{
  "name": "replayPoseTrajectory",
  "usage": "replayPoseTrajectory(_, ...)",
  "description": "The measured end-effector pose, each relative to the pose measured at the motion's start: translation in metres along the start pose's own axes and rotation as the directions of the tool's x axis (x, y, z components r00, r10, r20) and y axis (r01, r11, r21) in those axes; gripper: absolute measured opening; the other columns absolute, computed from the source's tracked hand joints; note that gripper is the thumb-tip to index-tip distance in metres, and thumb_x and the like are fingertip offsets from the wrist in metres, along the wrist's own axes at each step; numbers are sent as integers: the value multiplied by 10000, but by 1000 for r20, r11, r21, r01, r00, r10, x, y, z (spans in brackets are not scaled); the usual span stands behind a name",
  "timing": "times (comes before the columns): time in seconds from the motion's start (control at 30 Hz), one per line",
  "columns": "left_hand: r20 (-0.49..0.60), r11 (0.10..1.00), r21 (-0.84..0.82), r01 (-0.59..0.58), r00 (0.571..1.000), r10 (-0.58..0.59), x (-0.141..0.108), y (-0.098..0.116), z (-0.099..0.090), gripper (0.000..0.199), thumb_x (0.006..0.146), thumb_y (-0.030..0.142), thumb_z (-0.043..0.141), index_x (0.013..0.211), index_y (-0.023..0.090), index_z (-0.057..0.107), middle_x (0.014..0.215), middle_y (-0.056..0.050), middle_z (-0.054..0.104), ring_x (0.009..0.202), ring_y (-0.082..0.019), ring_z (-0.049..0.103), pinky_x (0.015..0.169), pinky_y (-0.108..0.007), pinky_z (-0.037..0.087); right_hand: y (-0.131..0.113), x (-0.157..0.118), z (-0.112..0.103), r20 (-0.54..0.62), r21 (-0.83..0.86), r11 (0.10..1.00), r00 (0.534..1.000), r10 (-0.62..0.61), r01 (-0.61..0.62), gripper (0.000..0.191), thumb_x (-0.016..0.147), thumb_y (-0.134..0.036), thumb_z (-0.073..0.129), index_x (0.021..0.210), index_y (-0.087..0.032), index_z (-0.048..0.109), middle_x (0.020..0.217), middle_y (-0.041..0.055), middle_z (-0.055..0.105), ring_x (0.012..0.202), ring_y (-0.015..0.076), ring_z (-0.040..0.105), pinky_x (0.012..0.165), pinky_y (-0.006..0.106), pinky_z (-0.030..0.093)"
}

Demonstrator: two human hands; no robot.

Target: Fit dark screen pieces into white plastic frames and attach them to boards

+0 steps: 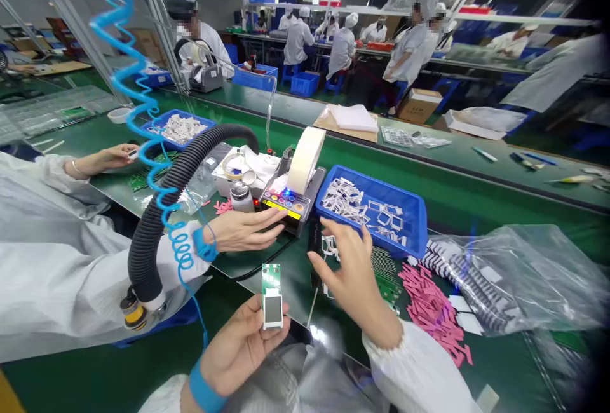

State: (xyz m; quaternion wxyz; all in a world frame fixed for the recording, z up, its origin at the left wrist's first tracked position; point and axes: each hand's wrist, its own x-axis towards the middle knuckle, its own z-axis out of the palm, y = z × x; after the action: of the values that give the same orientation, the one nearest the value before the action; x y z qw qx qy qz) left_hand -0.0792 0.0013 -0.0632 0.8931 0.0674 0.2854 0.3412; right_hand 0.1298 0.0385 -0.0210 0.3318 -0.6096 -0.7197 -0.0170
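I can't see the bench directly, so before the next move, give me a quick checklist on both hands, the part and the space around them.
1. Part held: the left hand grips the circuit board. Ok.
2. Display in view: its face is turned toward the camera. Ok.
3. Right hand free: fingers spread, nothing seen in them. Ok.
4. White frames at hand: in the blue tray, just beyond the right hand. Ok.
5. Space clear of others: a co-worker's hand is at the tape dispenser, close by. Not ok.
6. Display's joints sound: too small to judge. Cannot tell.
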Motion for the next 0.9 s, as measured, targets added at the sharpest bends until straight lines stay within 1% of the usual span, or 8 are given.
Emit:
replayPoseTrajectory(0.07,-2,1000,-19,8,1000,-8,0,-1,0,282,660,196,785,911,152,665,905,-47,748,826,-157,699,849,-266,514,-2,-21,-9,-23,60,998,1000,-9,10,326,890,-324,484,1198,-224,447,951,49,607,903,221,591,1037,565,197)
replayPoseTrajectory(0.17,20,999,-39,25,1000,-24,3,-5,5,270,678,195,771,925,154,669,930,-55,748,837,-163,700,848,-268,518,-3,-49,-20,-13,104,994,1000,-10,11,186,879,-245,494,1065,-233,499,892,24,633,860,206,605,1030,533,221)
replayPoseTrajectory(0.23,52,998,-34,45,998,-43,5,-8,11,257,694,199,760,930,155,668,941,-56,748,845,-165,701,844,-269,523,-4,-62,-26,-1,131,991,1000,-7,7,153,866,-229,507,1019,-231,515,899,19,642,858,205,611,1013,517,247)
replayPoseTrajectory(0.3,90,997,-18,68,994,-67,7,-12,19,241,703,206,753,923,156,667,937,-53,749,843,-164,702,834,-263,530,-6,-71,-30,19,152,988,1000,-4,1,164,854,-226,525,1018,-231,524,907,17,639,871,208,608,1004,515,255)
replayPoseTrajectory(0.43,162,995,8,102,981,-102,11,-20,33,210,713,213,746,909,166,684,933,-47,755,837,-155,706,818,-243,538,-8,-78,-37,48,177,984,999,13,-21,161,854,-185,522,1007,-235,526,892,5,628,882,198,592,1027,540,196)
replayPoseTrajectory(0.6,233,994,13,105,967,-106,12,-23,42,210,709,201,749,912,175,705,957,-44,753,851,-152,705,822,-232,548,-6,-81,-40,55,190,980,997,50,-60,124,865,-154,494,954,-232,532,873,-4,622,868,178,583,1071,553,125)
replayPoseTrajectory(0.67,242,995,6,103,965,-102,11,-24,43,223,701,195,754,918,180,708,960,-40,752,851,-152,705,824,-234,551,-6,-82,-40,47,194,979,997,56,-64,115,864,-144,487,921,-229,540,854,-9,620,857,173,584,1077,549,118)
replayPoseTrajectory(0.9,213,995,-18,94,973,-88,12,-26,41,229,689,174,761,912,171,710,951,-43,753,837,-149,707,827,-237,552,-4,-84,-37,32,193,979,998,59,-64,109,872,-153,480,877,-235,551,809,-17,631,840,169,589,1084,526,96)
